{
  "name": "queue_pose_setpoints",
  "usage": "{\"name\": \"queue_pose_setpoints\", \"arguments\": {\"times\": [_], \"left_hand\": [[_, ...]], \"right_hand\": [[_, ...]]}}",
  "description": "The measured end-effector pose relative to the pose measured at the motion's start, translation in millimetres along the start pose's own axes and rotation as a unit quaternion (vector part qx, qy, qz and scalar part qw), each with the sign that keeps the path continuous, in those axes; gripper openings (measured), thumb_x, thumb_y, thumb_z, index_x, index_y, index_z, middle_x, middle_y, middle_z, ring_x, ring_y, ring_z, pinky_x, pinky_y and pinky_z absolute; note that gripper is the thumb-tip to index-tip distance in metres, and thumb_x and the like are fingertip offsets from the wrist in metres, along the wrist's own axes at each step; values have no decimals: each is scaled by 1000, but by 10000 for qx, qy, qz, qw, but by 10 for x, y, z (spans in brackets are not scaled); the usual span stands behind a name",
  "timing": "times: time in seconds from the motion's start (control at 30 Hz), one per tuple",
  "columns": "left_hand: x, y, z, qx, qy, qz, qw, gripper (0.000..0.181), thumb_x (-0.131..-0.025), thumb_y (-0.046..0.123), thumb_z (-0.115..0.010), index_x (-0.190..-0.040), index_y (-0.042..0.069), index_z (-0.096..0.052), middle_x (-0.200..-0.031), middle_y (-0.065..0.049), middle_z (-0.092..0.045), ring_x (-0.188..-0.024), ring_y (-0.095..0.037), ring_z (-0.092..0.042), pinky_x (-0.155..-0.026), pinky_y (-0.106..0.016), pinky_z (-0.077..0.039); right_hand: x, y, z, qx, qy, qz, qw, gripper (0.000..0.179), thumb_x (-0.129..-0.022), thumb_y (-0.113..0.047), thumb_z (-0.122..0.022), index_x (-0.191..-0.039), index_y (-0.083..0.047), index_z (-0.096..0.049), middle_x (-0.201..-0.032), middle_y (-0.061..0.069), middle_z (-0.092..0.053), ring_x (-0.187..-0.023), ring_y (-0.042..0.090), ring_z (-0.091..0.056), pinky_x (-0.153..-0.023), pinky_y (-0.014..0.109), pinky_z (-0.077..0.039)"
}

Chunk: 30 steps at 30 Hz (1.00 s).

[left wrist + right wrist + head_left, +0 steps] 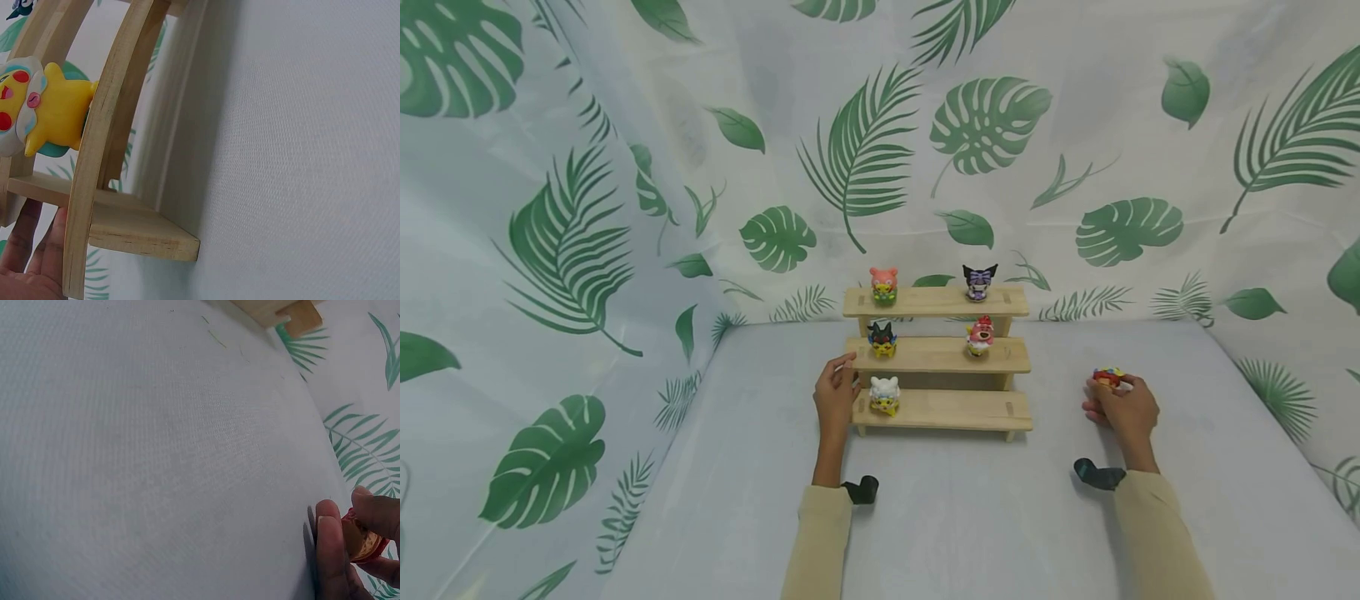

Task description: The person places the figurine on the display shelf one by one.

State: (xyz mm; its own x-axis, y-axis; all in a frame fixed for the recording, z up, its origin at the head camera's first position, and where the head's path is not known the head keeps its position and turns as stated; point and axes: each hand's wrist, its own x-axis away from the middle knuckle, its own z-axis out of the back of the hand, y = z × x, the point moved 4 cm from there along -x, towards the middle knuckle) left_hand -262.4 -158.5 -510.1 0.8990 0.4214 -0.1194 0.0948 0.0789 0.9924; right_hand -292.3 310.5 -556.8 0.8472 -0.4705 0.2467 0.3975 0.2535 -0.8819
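Observation:
My right hand [1126, 408] pinches a small red, yellow and blue figurine [1107, 377] over the table, right of a three-step wooden shelf [951, 408]. In the right wrist view, thumb and fingers cover most of that figurine [355, 540], leaving a tan and red part showing. At the shelf's left side is my left hand [837, 396], its fairly straight fingers against the wooden end. A yellow figurine in a white hood [885, 395] stands on the lowest step, close to this hand; the left wrist view shows the same figurine [59, 112] sideways.
On the middle step stand a black-hooded yellow figurine [882, 340] and a pink-red one [980, 337]. The top step carries a pink-hooded figurine [883, 287] and a purple-black one [978, 283]. A leaf-patterned curtain [880, 183] hangs behind the pale table [940, 517].

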Motion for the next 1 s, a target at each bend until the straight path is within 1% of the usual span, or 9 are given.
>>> {"name": "queue_pose_setpoints", "arguments": {"times": [0.07,0.17,0.27,0.33,0.43,0.53,0.83,0.93,1.0], "left_hand": [[3,-6,5,-10,10,16,10000,24,-101,30,-55,-116,17,-69,-115,-13,-72,-102,-24,-70,-78,-37,-61],[6,-15,8,-2,8,40,10000,24,-101,30,-56,-116,17,-69,-114,-13,-72,-102,-24,-70,-77,-37,-61],[6,-20,7,26,-12,58,10000,24,-101,29,-55,-116,17,-69,-114,-13,-72,-102,-24,-70,-77,-37,-61],[1,-24,3,17,-33,57,10000,24,-101,29,-55,-116,17,-69,-114,-12,-72,-102,-24,-69,-77,-37,-61],[-8,-27,-3,2,-29,57,10000,23,-101,29,-56,-116,18,-69,-114,-11,-72,-102,-23,-70,-77,-36,-61],[-14,-21,-3,-36,9,41,10000,22,-101,29,-55,-116,19,-69,-112,-11,-73,-100,-23,-70,-75,-35,-61],[8,0,-7,-36,4,91,10000,22,-101,28,-55,-116,19,-69,-111,-12,-73,-101,-23,-70,-77,-36,-61],[11,2,-5,-42,7,114,9999,22,-101,28,-55,-116,19,-69,-110,-12,-73,-100,-23,-70,-77,-36,-61],[10,7,-5,-41,11,111,9999,22,-101,28,-55,-116,19,-69,-111,-12,-73,-100,-23,-70,-77,-37,-61]], "right_hand": [[-3,-12,1,310,27,85,9995,75,-93,-34,-63,-148,3,-29,-113,23,-57,-45,3,-62,-45,20,-53],[-4,-20,13,503,-5,92,9987,74,-93,-33,-63,-145,8,-31,-117,29,-55,-44,3,-60,-42,19,-51],[3,-11,17,255,-121,-74,9996,76,-92,-32,-64,-147,6,-28,-122,29,-54,-46,2,-62,-45,19,-53],[9,-4,20,-10,-163,-155,9997,77,-92,-31,-65,-149,4,-26,-120,25,-54,-48,2,-64,-49,21,-56],[35,-9,26,-442,-199,-239,9985,79,-91,-29,-67,-151,0,-24,-112,15,-54,-51,3,-66,-53,23,-58],[66,-27,32,-736,-227,-251,9967,80,-90,-28,-68,-151,-2,-23,-106,6,-50,-52,3,-67,-55,24,-59],[133,-16,31,-984,-528,-267,9934,88,-90,-37,-70,-155,-13,-16,-109,2,-50,-59,3,-69,-60,24,-59],[187,-39,37,-899,-528,-52,9945,86,-91,-36,-69,-155,-11,-18,-108,-1,-49,-60,-3,-67,-60,19,-58],[227,-63,39,-1036,-549,77,9931,83,-91,-32,-69,-155,-10,-20,-103,-6,-51,-60,-5,-66,-59,17,-57]]}}
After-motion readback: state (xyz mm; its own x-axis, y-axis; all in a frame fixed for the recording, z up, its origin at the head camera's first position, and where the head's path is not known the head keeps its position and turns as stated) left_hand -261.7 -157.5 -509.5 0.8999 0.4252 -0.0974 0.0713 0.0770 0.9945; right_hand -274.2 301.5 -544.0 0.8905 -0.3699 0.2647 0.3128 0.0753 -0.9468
